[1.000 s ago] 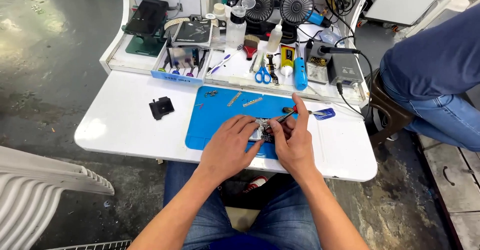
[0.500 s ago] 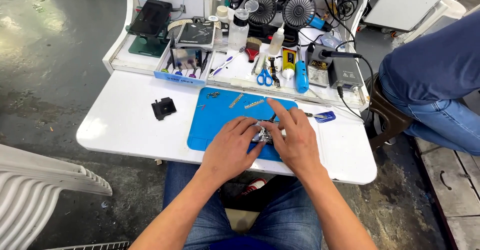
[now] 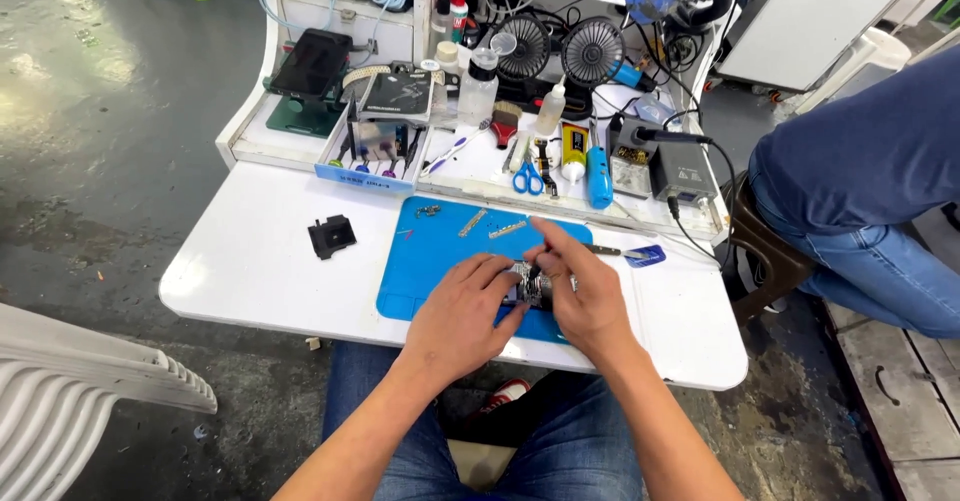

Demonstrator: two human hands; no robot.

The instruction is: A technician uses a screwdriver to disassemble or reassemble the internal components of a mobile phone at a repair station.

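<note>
A small metal part [image 3: 530, 283] sits on the blue mat [image 3: 430, 261] near the counter's [image 3: 250, 281] front edge, gripped between both hands. Left hand [image 3: 462, 313] fingers close on its left side; right hand [image 3: 585, 296] fingers clamp its right, index finger extended. One black bracket [image 3: 331, 236] lies left of the mat. Behind stand two fans [image 3: 560, 51], one pair of scissors [image 3: 527, 176] and three bottles [image 3: 480, 86].

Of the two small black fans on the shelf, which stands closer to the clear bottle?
The left fan: it stands right beside the clear bottle, while the right fan is farther off, past the left one.
</note>
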